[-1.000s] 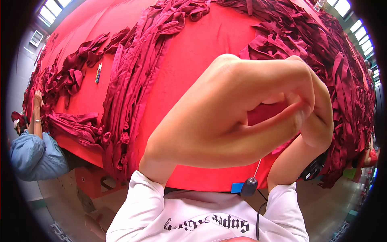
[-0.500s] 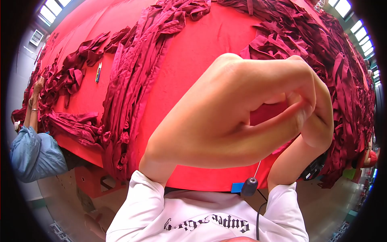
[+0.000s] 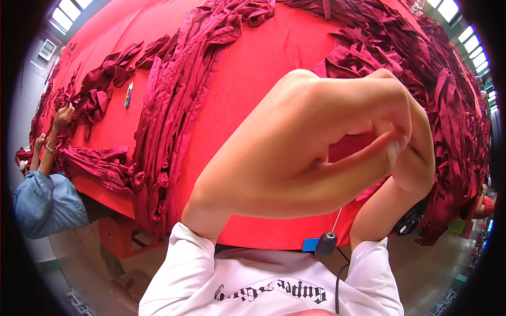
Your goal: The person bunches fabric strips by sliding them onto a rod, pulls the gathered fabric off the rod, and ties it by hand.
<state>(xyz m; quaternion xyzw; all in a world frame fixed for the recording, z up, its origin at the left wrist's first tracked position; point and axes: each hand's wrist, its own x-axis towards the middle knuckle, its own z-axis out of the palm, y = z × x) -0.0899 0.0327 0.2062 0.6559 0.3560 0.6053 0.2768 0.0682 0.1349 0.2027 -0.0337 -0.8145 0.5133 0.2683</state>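
My left hand (image 3: 295, 152) is raised close to the camera, its fingers curled and its thumb pressed toward the fingertips. My right hand (image 3: 419, 150) meets it at the fingertips, partly hidden behind it. Both are closed; anything between the fingers is hidden. Through the gap shows dark red fabric. Below them, a black-handled tool (image 3: 327, 244) with a thin shaft lies at the edge of the red-covered table (image 3: 253, 231), beside a blue piece (image 3: 310, 245).
Dark red fabric strips (image 3: 174, 116) cross the table, and more are heaped (image 3: 448, 121) at the right. Small snips (image 3: 128, 95) lie at the left. A co-worker in blue (image 3: 50, 203) reaches over the left edge; another person (image 3: 482, 205) is at the far right.
My hands keep nearly the same pose. The co-worker's hands at the left shift over the fabric, one moving inward to the right.
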